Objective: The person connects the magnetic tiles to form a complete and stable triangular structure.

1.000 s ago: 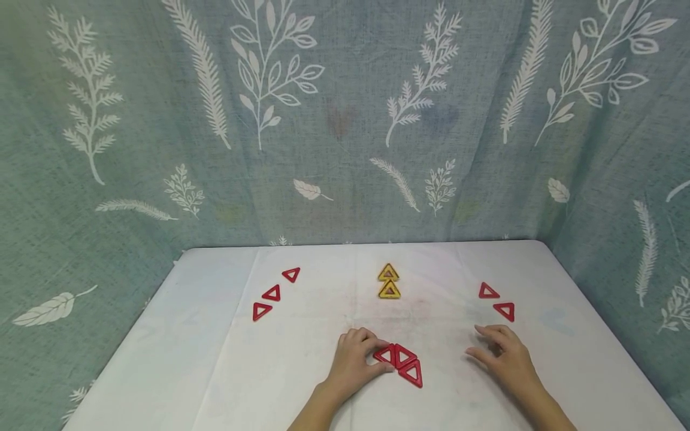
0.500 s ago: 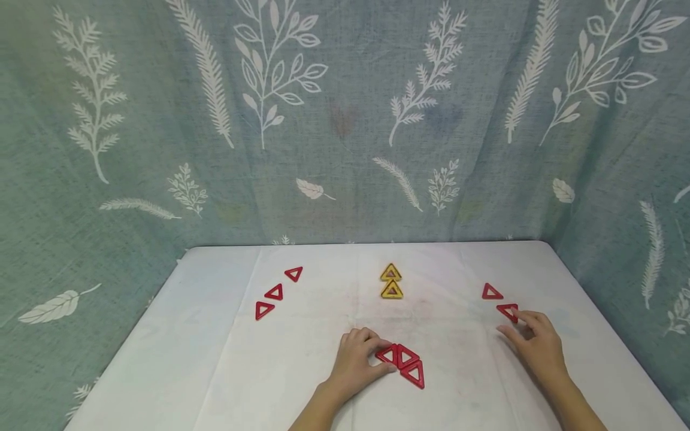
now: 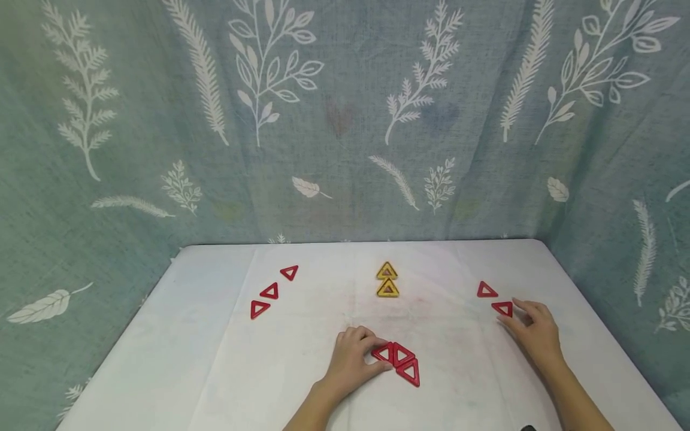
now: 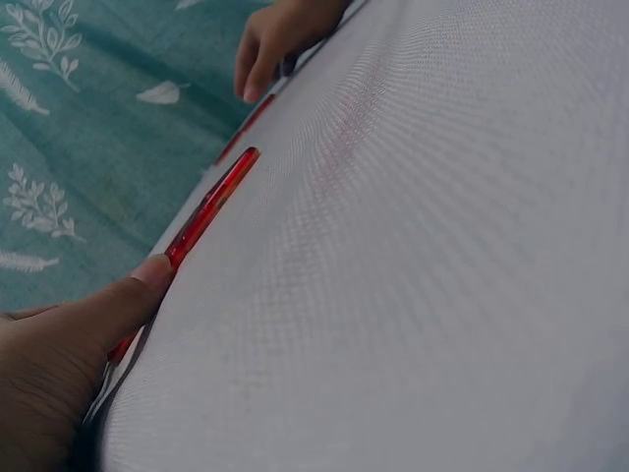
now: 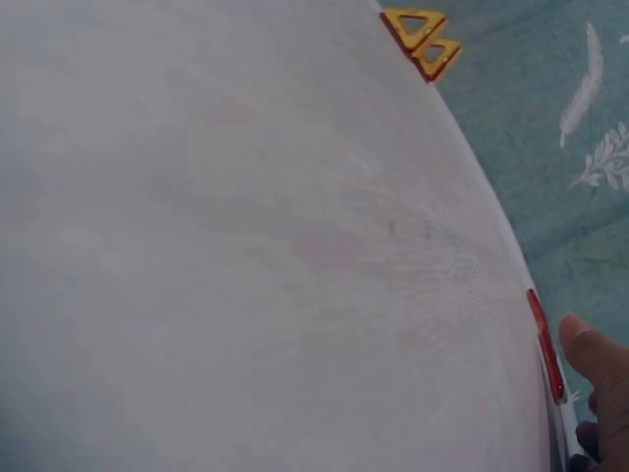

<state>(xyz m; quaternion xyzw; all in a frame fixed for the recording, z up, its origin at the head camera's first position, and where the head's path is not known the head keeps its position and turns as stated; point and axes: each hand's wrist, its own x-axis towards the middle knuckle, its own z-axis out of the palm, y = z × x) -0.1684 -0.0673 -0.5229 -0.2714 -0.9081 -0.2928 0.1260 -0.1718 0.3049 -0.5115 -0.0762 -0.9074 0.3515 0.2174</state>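
Note:
My left hand (image 3: pixel 353 358) grips the leftmost red triangular tile (image 3: pixel 384 353) of a cluster near the table's front, thumb below it and index finger above. Two more red tiles, one (image 3: pixel 403 354) beside it and one (image 3: pixel 409 372) lower right, complete the cluster. In the left wrist view, the thumb (image 4: pixel 152 270) lies along the tile's edge. At the right, my right hand (image 3: pixel 536 331) has thumb and index finger spread around a red triangular tile (image 3: pixel 502 309). A narrow gap shows between thumb (image 5: pixel 578 334) and red tile (image 5: pixel 546 346) in the right wrist view.
Another red tile (image 3: pixel 487 290) lies just behind the right hand's one. Two yellow triangular tiles (image 3: pixel 387 288) stand at the back middle. Several red tiles (image 3: pixel 269 291) form a slanting line at the left. A leaf-patterned curtain (image 3: pixel 345 179) borders the white table (image 3: pixel 302 383).
My right hand has moved right and away from me to the red tile on the right, its thumb closing toward that tile. The left hand and the cluster have stayed in place.

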